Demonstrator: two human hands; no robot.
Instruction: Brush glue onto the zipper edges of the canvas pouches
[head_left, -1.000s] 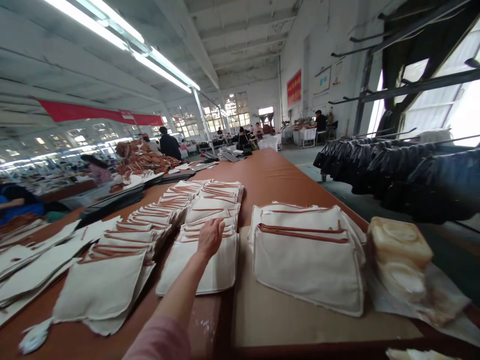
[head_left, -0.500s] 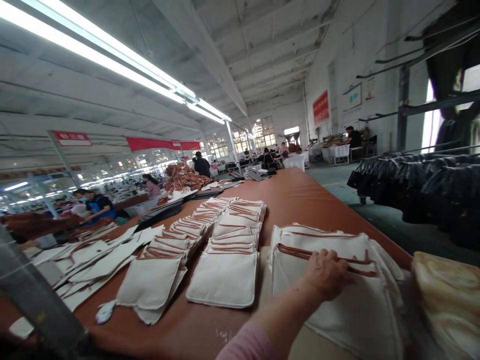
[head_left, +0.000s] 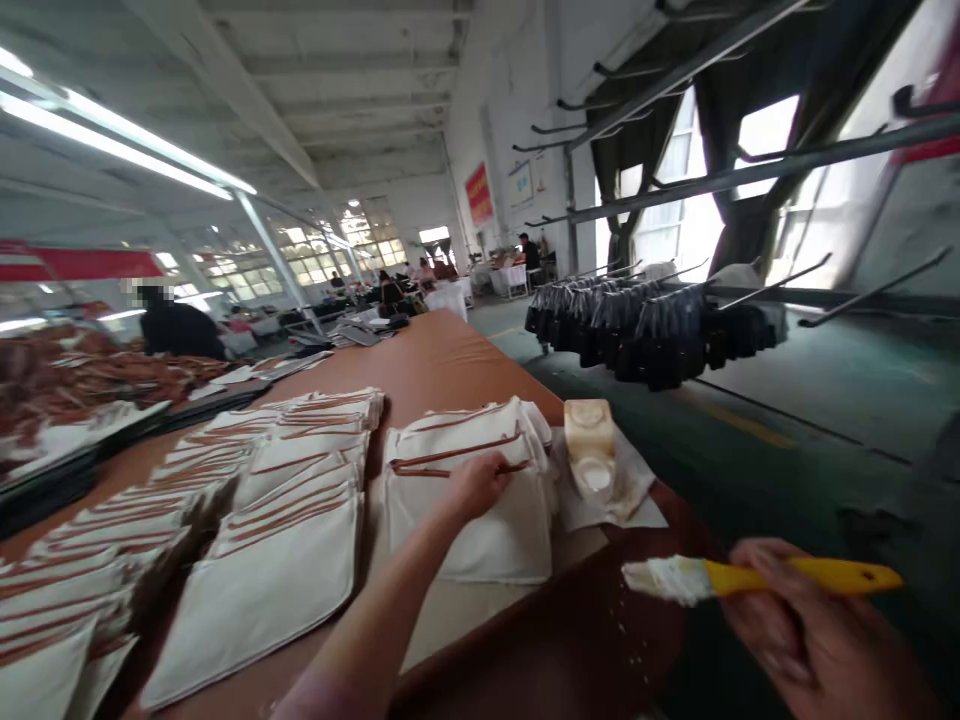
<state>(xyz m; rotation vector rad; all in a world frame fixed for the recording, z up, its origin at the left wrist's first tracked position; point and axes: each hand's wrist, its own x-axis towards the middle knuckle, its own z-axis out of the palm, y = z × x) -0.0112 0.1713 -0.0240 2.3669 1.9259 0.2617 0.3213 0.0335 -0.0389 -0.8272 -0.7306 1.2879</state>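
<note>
My right hand [head_left: 802, 610] grips a brush [head_left: 795, 576] by its yellow handle, and thick white paste coats the bristles. My left hand [head_left: 480, 482] is closed at the brown-trimmed edge of a cream fabric pouch [head_left: 495, 535], which lies on top of a pile. Exactly how the left fingertips pinch that edge is hidden. Just right of the pile, a cut-open plastic jug [head_left: 589, 435] holding white paste rests on a whitish sheet [head_left: 645, 510]. White drips show below the bristles.
Overlapping rows of cream pouches [head_left: 292, 560] cover the left of the brown table [head_left: 442, 350]. Black items hang from a rack [head_left: 645, 335] beyond the table's right edge. A person in dark clothes [head_left: 180, 325] stands beside a brown heap at the left.
The view has swung right, bringing my right hand with the brush and the whole paste jug into sight. My left hand stays at the pouch's brown trim.
</note>
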